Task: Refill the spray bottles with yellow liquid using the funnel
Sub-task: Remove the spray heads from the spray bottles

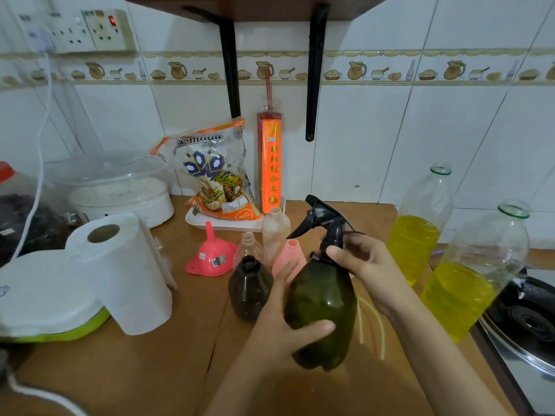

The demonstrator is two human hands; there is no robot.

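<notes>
A dark green spray bottle [322,307] is lifted off the wooden counter, tilted a little. My left hand [282,319] grips its body from the left. My right hand [357,259] holds the neck just under the black trigger head [324,223]. A second dark bottle [249,288] with no cap stands behind on the left. The pink funnel [211,255] lies mouth down on the counter. Two large clear bottles of yellow liquid [416,235] [471,283] stand uncapped at the right. A pink bottle [289,256] and two small clear bottles [275,232] stand behind.
A paper towel roll [126,274] and a white lidded container with a green rim [39,298] stand at left. A rice bag [213,172] and a red incense box [269,163] lean at the wall. A gas stove [522,325] sits at far right. Thin tubes [372,322] lie on the counter.
</notes>
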